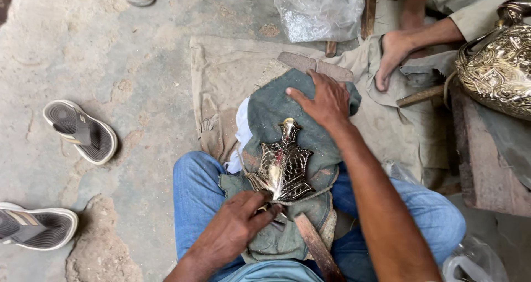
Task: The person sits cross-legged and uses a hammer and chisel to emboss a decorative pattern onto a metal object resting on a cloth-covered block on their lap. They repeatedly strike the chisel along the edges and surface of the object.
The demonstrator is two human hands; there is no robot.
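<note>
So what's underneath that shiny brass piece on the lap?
The brass piece lies on a grey-green cloth over the knees, white fabric at its left edge. A wooden stick pokes out below; what supports the cloth is covered.

This looks like a small metal craft workshop on the ground. People sit on a rough dirt floor (110, 55) with worn cloths (232, 77) spread out. A shiny carved brass pot (498, 66) rests on a wood block (481, 171), and sandals (83, 130) lie nearby.
</note>
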